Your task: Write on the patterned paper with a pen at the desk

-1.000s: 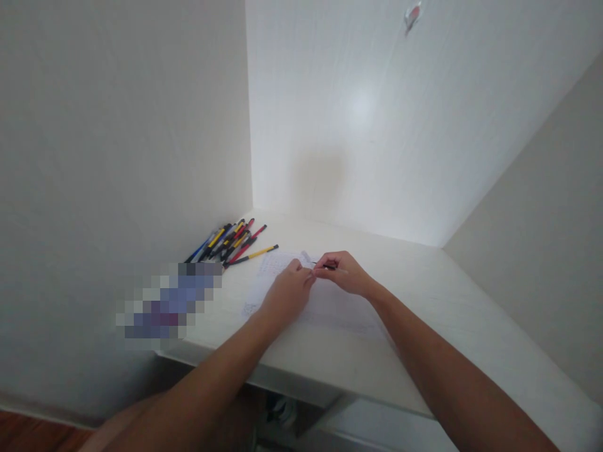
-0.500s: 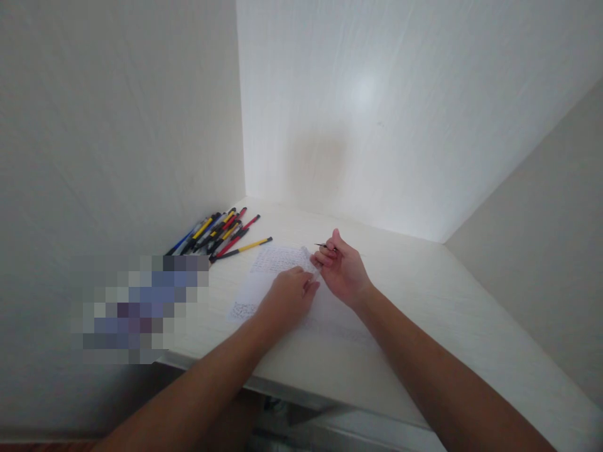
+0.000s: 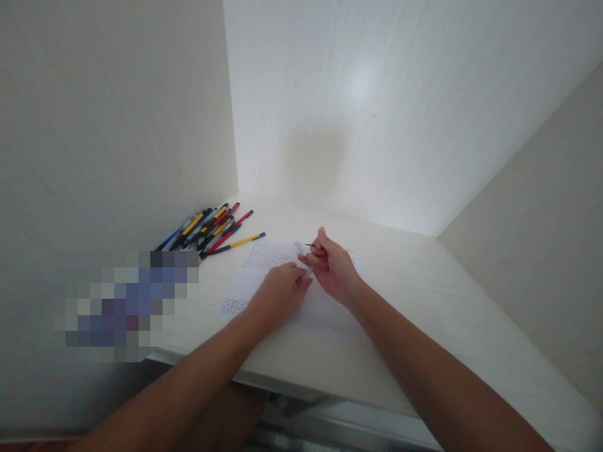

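Note:
A sheet of paper (image 3: 264, 267) covered in small handwriting lies flat on the white desk (image 3: 424, 295). My left hand (image 3: 277, 295) rests on it with the fingers curled, the tips close to my right hand. My right hand (image 3: 330, 267) is closed in a fist around a thin dark pen part (image 3: 309, 245), whose tip sticks out to the left above the paper's far corner. Whether my left fingers pinch anything is hidden.
A pile of pens (image 3: 210, 229) with yellow, red, blue and black barrels lies against the left wall at the desk's back corner. Walls close the desk in on the left, back and right. A blurred patch (image 3: 125, 304) covers the desk's left front.
My right hand turned from a fingertip pinch to a fist with the thumb up, and the dark tip now points left. The hands came slightly apart. The view shifted a little to the right.

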Action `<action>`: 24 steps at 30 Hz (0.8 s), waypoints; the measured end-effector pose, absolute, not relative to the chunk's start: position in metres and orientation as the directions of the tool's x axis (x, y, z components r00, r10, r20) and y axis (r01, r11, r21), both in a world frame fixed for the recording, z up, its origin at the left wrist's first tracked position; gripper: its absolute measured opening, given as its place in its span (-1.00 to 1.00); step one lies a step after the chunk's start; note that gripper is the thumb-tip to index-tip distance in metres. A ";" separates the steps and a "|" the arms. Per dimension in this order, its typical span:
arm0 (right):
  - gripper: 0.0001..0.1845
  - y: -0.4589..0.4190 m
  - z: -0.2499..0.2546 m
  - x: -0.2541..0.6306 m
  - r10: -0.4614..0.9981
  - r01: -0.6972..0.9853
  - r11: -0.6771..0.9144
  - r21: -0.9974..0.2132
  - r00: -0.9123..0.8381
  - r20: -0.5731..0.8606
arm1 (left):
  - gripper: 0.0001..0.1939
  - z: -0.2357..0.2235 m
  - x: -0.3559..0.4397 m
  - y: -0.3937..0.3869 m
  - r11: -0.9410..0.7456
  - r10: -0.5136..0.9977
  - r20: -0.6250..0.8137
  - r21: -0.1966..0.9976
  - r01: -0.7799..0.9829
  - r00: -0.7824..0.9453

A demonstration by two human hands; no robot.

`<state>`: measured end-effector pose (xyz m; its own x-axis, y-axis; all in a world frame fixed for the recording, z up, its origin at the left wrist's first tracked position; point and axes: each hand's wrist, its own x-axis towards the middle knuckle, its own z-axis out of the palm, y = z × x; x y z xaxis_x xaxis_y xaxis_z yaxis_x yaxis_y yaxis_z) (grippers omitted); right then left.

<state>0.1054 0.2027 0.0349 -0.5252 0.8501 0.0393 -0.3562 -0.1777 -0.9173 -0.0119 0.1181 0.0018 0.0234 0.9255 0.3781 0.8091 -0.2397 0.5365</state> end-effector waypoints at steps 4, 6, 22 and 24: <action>-0.40 0.200 0.031 0.104 0.837 -0.365 -0.228 -0.903 -0.547 0.010 | -0.73 0.004 -0.012 0.117 -0.264 0.925 0.378 0.565 0.782 0.039; -0.41 0.199 0.029 0.103 0.825 -0.369 -0.228 -0.901 -0.565 0.023 | -0.77 0.005 -0.012 0.116 -0.291 0.921 0.385 0.587 0.756 0.055; -0.56 0.231 0.034 0.129 0.855 -0.210 0.100 -0.973 -0.482 0.192 | -0.74 0.000 -0.020 0.120 -0.145 0.911 0.376 0.679 0.720 -0.171; -0.54 0.233 0.031 0.130 0.836 -0.159 0.158 -0.975 -0.503 0.218 | -0.72 0.000 -0.020 0.121 -0.142 0.913 0.373 0.669 0.729 -0.165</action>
<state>0.1296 0.2330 0.0310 -0.5028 0.8365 0.2179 -0.1587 0.1585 -0.9745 -0.0200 0.1206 0.0001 -0.1648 0.9131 0.3730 0.7292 -0.1419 0.6694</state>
